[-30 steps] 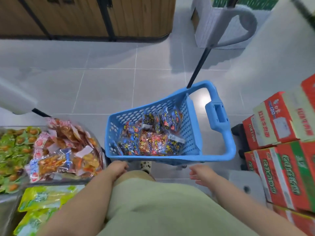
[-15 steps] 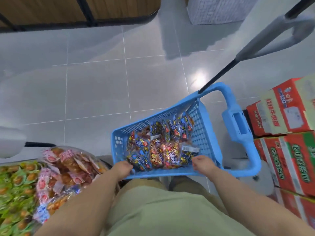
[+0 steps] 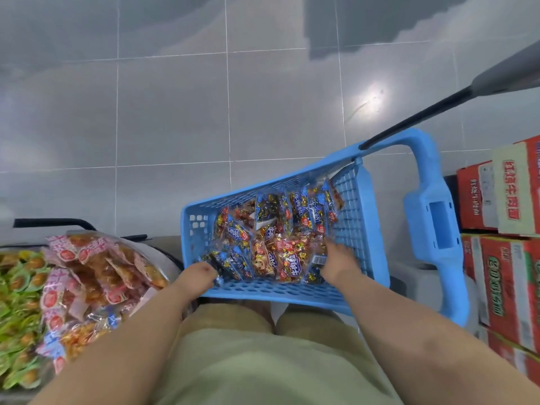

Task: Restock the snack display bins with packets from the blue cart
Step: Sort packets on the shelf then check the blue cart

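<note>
The blue cart (image 3: 263,290) stands on the floor right in front of my legs, its basket filled with blue and red snack packets (image 3: 277,238). Both my hands are inside the basket. My left hand (image 3: 196,276) is at the near left corner, its fingers curled down round the blue packets there. At the near right side, my right hand (image 3: 339,263) is dug into the pile, one finger pointing up over a red packet and the others hidden among the packets. At the left, a display bin (image 3: 163,258) holds pink and orange packets (image 3: 87,276).
A bin of green packets (image 3: 17,305) lies at the far left. Red cardboard boxes (image 3: 502,276) are stacked at the right, beside the cart's blue handle (image 3: 435,223). A black pole with a grey grip (image 3: 438,109) slants over the grey tiled floor (image 3: 175,112).
I have leaned down closer to the cart. Both hands went from the basket's near rim into the pile of packets.
</note>
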